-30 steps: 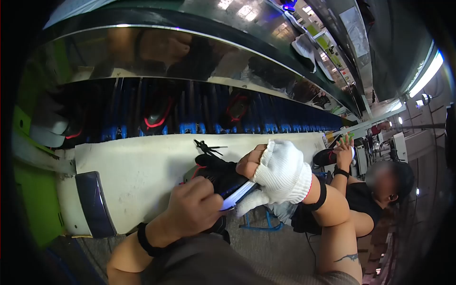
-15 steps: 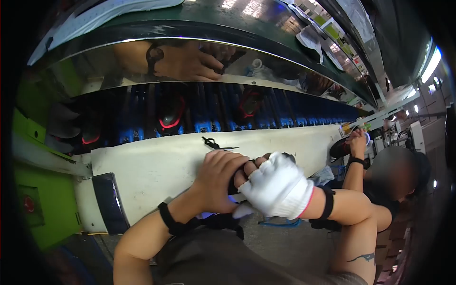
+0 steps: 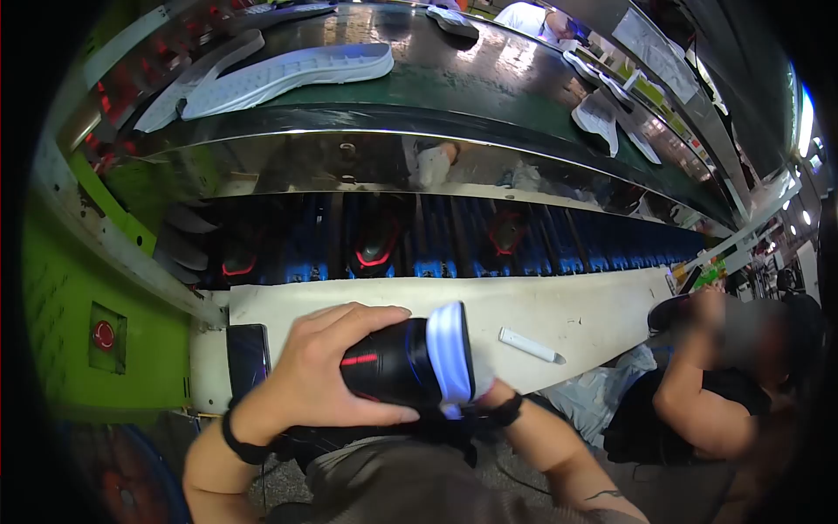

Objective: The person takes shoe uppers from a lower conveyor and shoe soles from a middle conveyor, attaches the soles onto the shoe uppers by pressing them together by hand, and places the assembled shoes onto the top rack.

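My bare left hand [image 3: 314,367] is wrapped round a black shoe [image 3: 384,362] with a red stripe, thumb below and fingers on top. A pale lavender-white sole [image 3: 448,358] faces right on the shoe. My right hand [image 3: 484,382], in a white glove, is pressed up behind the sole side; its fingers are hidden by the shoe. To the right, a white pen-like tool [image 3: 532,346] with a grey tip lies on the white ledge [image 3: 602,306].
Beyond the ledge runs a blue roller conveyor [image 3: 436,253] carrying several dark shoes. Above it, white soles [image 3: 297,80] lie on a green belt [image 3: 454,83]. A dark flat panel [image 3: 247,356] rests at left, near a red button [image 3: 103,334]. Another person [image 3: 698,393] sits at right.
The view has shifted up and left. The shoe has turned, so its sole side now faces right. My right hand has gone behind it. The black cord on the ledge is no longer visible.
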A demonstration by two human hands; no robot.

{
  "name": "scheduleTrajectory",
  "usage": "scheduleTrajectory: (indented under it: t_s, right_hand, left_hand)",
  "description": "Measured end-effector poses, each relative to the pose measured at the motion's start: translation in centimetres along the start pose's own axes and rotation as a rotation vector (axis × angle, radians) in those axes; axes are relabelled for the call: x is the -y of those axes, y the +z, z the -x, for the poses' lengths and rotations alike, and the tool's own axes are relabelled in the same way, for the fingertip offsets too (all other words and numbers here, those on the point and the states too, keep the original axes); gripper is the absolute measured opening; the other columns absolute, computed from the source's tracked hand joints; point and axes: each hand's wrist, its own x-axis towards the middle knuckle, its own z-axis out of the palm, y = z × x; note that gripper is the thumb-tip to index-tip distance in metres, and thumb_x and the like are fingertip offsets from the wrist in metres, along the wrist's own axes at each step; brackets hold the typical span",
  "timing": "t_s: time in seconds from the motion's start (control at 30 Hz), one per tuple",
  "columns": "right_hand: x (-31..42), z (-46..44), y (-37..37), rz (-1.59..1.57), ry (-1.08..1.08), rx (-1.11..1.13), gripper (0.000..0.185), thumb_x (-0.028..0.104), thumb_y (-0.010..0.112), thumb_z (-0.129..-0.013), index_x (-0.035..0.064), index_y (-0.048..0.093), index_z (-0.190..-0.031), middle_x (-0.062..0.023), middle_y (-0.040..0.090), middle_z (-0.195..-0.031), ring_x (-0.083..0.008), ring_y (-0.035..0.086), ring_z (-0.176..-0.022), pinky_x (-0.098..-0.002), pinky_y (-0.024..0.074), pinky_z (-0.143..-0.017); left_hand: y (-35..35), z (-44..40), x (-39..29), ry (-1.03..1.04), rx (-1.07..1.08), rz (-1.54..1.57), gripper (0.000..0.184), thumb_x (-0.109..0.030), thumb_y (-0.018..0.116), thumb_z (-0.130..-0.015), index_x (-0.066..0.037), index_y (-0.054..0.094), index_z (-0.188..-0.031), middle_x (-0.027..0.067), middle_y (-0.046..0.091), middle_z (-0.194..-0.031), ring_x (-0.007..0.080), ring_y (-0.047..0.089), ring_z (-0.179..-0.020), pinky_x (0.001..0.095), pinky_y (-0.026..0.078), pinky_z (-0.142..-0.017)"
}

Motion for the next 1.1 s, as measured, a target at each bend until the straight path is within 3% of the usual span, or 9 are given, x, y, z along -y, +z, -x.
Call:
scheduleTrajectory:
  t_s: [0.07, 0.17, 0.3, 0.37, 0.53, 0.63, 0.77, 0.83, 1.1]
  right_hand:
    - [0.7, -0.8, 1.3, -0.246, 0.014, -0.039, 0.06, 0.043, 0.034, -0.116, -0.0013, 0.042, -0.156, -0.0179, 0.061, -0.145, -0.0256, 0.058, -0.135, -0.0364, 0.0452, -0.116]
    - [7.2, -1.2, 2.1, -0.336, -0.202, -0.048, 0.067, 0.04, 0.059, -0.108, 0.0013, 0.037, -0.159, -0.0196, 0.056, -0.15, -0.027, 0.056, -0.139, -0.0379, 0.0435, -0.117]
    - [15.5, -1.0, -0.4, 0.054, -0.474, 0.058, 0.131, 0.038, 0.104, -0.059, 0.0051, 0.028, -0.16, -0.0244, 0.045, -0.159, -0.0374, 0.05, -0.145, -0.0485, 0.0421, -0.12]
    - [17.5, -1.9, 0.8, 0.054, -0.356, 0.046, 0.107, 0.01, 0.093, -0.063, 0.0022, 0.035, -0.152, -0.0198, 0.051, -0.15, -0.0326, 0.051, -0.142, -0.0445, 0.0397, -0.121]
    - [12.2, -4.9, 3.8, -0.573, -0.428, -0.213, 0.066, 0.02, 0.078, -0.077, 0.0048, 0.047, -0.133, -0.0187, 0.056, -0.138, -0.0264, 0.057, -0.127, -0.0422, 0.0465, -0.11]
    - [11.9, -6.9, 6.6, -1.06, -0.563, -0.351, 0.066, 0.031, 0.072, -0.073, 0.0062, 0.049, -0.13, -0.0139, 0.056, -0.122, -0.0257, 0.056, -0.115, -0.042, 0.0451, -0.109]
    - [12.4, -8.6, 7.0, -1.039, -0.571, -0.237, 0.065, 0.032, 0.07, -0.072, 0.007, 0.048, -0.128, -0.0117, 0.053, -0.117, -0.0248, 0.053, -0.112, -0.0399, 0.041, -0.109]
    - [13.2, -8.4, 6.7, -0.673, -0.5, -0.184, 0.064, 0.033, 0.068, -0.072, 0.0077, 0.048, -0.127, -0.0117, 0.051, -0.119, -0.0239, 0.049, -0.113, -0.0374, 0.0366, -0.109]
    - [14.2, -7.1, 1.9, -0.407, -0.318, -0.083, 0.073, 0.057, 0.072, -0.084, 0.0065, 0.05, -0.132, -0.0138, 0.054, -0.121, -0.0241, 0.053, -0.117, -0.0385, 0.0446, -0.108]
  left_hand:
    - [-2.0, -0.7, -2.3, 0.094, 0.154, -0.259, 0.084, -0.038, 0.101, -0.057, -0.002, 0.068, -0.126, 0.016, 0.076, -0.104, 0.0362, 0.076, -0.096, 0.0397, 0.06, -0.089]
    - [-2.9, 0.0, -2.1, -0.021, 0.249, -0.337, 0.082, -0.04, 0.099, -0.059, -0.002, 0.067, -0.124, 0.0171, 0.075, -0.104, 0.038, 0.075, -0.094, 0.042, 0.06, -0.085]
    - [-3.8, -0.4, -2.2, -0.165, 0.361, -0.4, 0.082, -0.039, 0.098, -0.06, -0.003, 0.065, -0.125, 0.0192, 0.075, -0.104, 0.0392, 0.075, -0.093, 0.0438, 0.06, -0.084]
    - [-3.9, -1.2, -1.7, -0.126, 0.399, -0.398, 0.079, -0.032, 0.097, -0.063, 0.0, 0.06, -0.125, 0.0234, 0.075, -0.094, 0.044, 0.074, -0.088, 0.0463, 0.06, -0.08]
    - [-4.9, -1.3, -0.4, -0.178, 0.393, -0.363, 0.082, -0.032, 0.098, -0.063, 0.001, 0.059, -0.127, 0.0243, 0.075, -0.094, 0.0437, 0.074, -0.09, 0.0456, 0.06, -0.081]
    - [-6.0, 0.0, 1.4, -0.208, 0.308, -0.313, 0.086, -0.037, 0.1, -0.061, 0.0, 0.06, -0.128, 0.0236, 0.075, -0.1, 0.0425, 0.075, -0.092, 0.0438, 0.06, -0.083]
    - [-6.6, 1.2, 2.5, -0.227, 0.252, -0.301, 0.089, -0.04, 0.102, -0.059, 0.001, 0.061, -0.127, 0.0239, 0.075, -0.1, 0.0424, 0.075, -0.091, 0.0434, 0.06, -0.082]
    - [-6.7, 0.9, 1.9, -0.251, 0.261, -0.3, 0.087, -0.039, 0.1, -0.062, 0.003, 0.059, -0.127, 0.0247, 0.075, -0.099, 0.0437, 0.075, -0.092, 0.0447, 0.06, -0.083]
    - [-3.9, -2.9, -0.6, -0.117, 0.409, -0.432, 0.078, -0.034, 0.096, -0.067, 0.014, 0.057, -0.116, 0.0251, 0.072, -0.081, 0.0433, 0.075, -0.081, 0.0452, 0.061, -0.077]
